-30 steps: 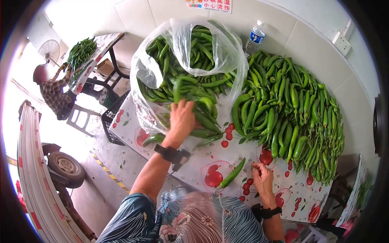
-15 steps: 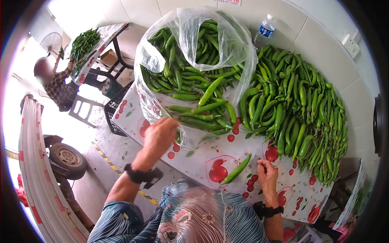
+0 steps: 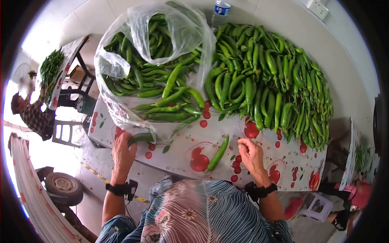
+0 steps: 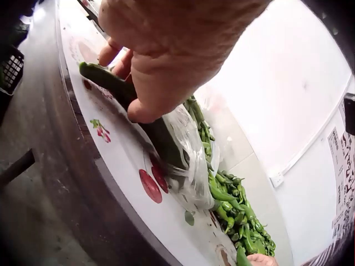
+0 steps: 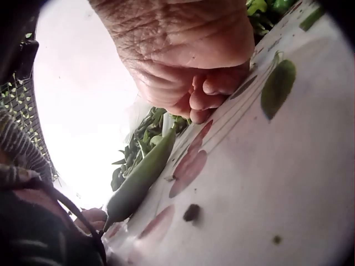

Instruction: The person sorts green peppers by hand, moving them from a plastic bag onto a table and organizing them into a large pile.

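My left hand (image 3: 123, 156) pinches a dark green pepper (image 3: 140, 138) at the table's near edge, beside the mouth of a clear plastic bag (image 3: 117, 111) of peppers. In the left wrist view the thumb and fingers of the left hand (image 4: 161, 61) lie on either side of that pepper (image 4: 161, 138). My right hand (image 3: 252, 157) rests on the tablecloth with its fingers curled; nothing shows in it. In the right wrist view a single green pepper (image 5: 141, 180) lies near the right hand (image 5: 188, 61), not touching it. A large pile of peppers (image 3: 267, 77) lies right of the bag.
A bottle (image 3: 221, 13) stands by the wall behind the pile. At the far left a person (image 3: 34, 113) sits at another table with peppers (image 3: 52, 67). A wheel (image 3: 63, 184) is at lower left, a light stool (image 3: 318, 206) at lower right.
The left hand has left the loose peppers at the bag's mouth, moved down to the near edge and taken hold of a pepper. The head view has shifted; the right hand stays beside the single pepper.
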`<state>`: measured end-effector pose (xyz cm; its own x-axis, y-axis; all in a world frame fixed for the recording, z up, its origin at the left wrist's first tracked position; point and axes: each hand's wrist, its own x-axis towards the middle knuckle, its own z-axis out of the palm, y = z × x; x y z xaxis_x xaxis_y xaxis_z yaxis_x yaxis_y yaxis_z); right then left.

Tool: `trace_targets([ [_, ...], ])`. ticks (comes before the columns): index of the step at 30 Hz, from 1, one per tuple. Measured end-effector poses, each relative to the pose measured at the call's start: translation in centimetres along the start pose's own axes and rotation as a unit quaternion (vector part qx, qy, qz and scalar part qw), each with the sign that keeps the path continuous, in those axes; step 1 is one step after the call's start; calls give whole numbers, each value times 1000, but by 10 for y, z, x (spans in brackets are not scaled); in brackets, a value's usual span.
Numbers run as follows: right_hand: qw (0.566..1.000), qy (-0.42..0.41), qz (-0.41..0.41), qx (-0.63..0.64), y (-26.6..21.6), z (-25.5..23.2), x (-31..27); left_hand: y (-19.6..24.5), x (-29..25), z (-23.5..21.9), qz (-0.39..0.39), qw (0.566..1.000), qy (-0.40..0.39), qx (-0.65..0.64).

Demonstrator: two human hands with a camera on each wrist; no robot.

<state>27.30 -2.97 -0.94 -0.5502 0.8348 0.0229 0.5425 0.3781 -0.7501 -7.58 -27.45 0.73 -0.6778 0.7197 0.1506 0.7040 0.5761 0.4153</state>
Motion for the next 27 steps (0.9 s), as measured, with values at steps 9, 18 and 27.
trace_targets([
  [9,975,-199,-81,-47,-45,9,-5,40,-13,-25,14,994,26,-104],
  [18,983,-150,-101,-32,-60,10,-7,47,6,-95,52,995,-75,-33],
  [27,986,124,-89,-67,-43,-61,18,56,26,-72,6,954,-51,-296],
])
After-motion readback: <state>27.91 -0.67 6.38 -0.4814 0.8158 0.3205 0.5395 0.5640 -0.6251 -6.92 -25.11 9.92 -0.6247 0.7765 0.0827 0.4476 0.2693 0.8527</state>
